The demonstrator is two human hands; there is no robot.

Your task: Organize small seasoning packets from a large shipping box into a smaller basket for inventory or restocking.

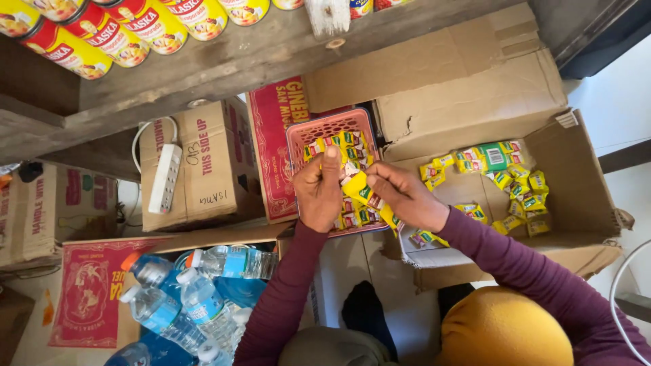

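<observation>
Left hand and right hand both pinched on yellow sachet strip, stretched taut above pink basket, apparently for separating; loose sachets in open carton alongside.

Along the wooden shelf at the top lies a row of yellow-and-red cans. Below it a white power strip rests on a brown carton, its cord looping upward. A red carton stands just beside that one. Further left sits another brown carton, and near it a flat red printed box. Clear water bottles with blue labels and white or orange caps lie bunched at the bottom left. A white cable curves along the right edge.
</observation>
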